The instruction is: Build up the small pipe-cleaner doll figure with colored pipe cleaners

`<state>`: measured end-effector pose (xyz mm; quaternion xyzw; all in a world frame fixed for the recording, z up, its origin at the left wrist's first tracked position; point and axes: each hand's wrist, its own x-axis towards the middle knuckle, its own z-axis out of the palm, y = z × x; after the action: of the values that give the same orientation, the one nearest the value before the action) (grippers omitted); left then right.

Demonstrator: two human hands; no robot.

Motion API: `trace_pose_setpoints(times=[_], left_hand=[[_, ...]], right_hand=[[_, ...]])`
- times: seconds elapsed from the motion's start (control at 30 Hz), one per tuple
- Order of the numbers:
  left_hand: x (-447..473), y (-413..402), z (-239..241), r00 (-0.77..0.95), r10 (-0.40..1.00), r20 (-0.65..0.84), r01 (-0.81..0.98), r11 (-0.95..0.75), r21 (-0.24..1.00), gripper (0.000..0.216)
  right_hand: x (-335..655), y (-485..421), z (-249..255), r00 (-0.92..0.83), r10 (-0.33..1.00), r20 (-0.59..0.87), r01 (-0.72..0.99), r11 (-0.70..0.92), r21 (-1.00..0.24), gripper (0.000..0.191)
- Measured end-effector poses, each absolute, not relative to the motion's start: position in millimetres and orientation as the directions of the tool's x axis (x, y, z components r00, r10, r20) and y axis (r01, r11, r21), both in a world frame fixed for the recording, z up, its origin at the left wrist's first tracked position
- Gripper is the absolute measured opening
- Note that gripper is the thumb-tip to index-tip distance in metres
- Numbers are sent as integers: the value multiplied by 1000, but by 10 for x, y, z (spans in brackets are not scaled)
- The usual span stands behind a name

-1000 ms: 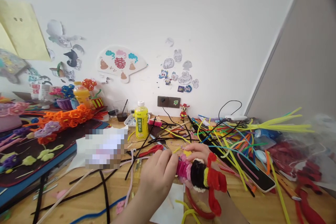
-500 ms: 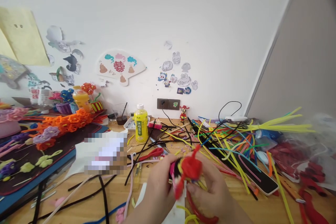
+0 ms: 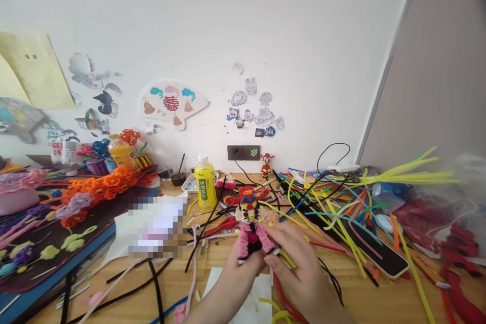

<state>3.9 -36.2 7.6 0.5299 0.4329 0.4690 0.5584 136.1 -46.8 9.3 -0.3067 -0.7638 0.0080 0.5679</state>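
A pipe-cleaner doll (image 3: 250, 223) faces me upright above the table, with a red and blue hat, a pale whiskered face, pink fuzzy limbs and black lower parts. My left hand (image 3: 243, 271) is closed around its underside; the doll hides most of those fingertips. On the doll's right side, the thumb and fingers of my right hand (image 3: 296, 255) pinch the end of a pink limb. Below my right palm shows a red curved handle (image 3: 283, 296), mostly covered, so whether I hold it cannot be told. White paper (image 3: 258, 283) lies beneath my hands.
A yellow drink bottle (image 3: 205, 185) stands behind, left of the doll. A similar small red figure (image 3: 267, 164) stands by the wall. Loose pipe cleaners (image 3: 341, 233) spread over the right side, near a black phone-like slab (image 3: 387, 258). Orange fuzzy flowers (image 3: 102, 187) lie left.
The doll has been tipped from its red hat pointing toward me to upright, face showing. My left hand has shifted underneath it, and my right hand has moved to its lower side.
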Motion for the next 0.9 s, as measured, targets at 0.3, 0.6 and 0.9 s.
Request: trace_pose_setpoints(times=[0.3, 0.6, 0.9], left_hand=[[75, -361, 145, 215, 972, 90, -90, -72, 993, 13], [72, -300, 38, 274, 959, 68, -117, -37, 992, 13], [53, -270, 8, 228, 968, 103, -69, -89, 994, 14]], right_hand=[[1356, -434, 42, -152, 492, 857, 493, 789, -365, 28], [1390, -389, 26, -190, 496, 847, 496, 793, -354, 30], [1388, -373, 43, -173, 493, 853, 497, 791, -356, 28]])
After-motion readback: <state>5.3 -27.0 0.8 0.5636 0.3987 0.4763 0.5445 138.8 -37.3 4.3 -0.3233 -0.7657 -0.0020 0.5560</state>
